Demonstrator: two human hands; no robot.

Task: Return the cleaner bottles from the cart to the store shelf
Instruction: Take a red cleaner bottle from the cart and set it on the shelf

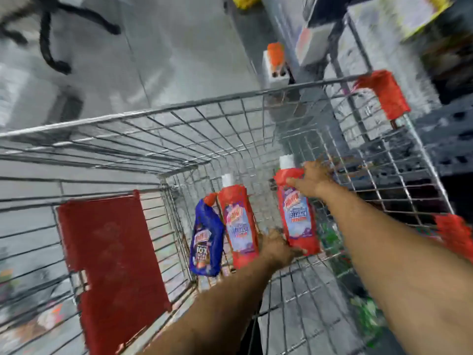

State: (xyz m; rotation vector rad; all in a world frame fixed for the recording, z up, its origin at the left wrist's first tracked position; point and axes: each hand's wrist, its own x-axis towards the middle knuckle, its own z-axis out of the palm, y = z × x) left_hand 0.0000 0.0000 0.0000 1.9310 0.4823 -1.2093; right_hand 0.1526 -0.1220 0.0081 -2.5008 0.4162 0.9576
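Observation:
Three cleaner bottles lie in the wire cart [179, 111]. A blue bottle [204, 242] lies leftmost, and a red bottle with a white cap [239, 221] lies beside it. Further right is a second red bottle [297, 213], also white-capped. My right hand [311, 179] grips this second red bottle near its neck. My left hand [277, 248] holds the same bottle's base. The store shelf [435, 60] rises at the upper right, blurred.
The red child-seat flap [112, 265] of the cart is at lower left. Red corner bumpers [384, 94] mark the cart's right side. A white block with an orange item [275, 65] stands on the floor ahead. Black chair legs [51, 34] are at upper left.

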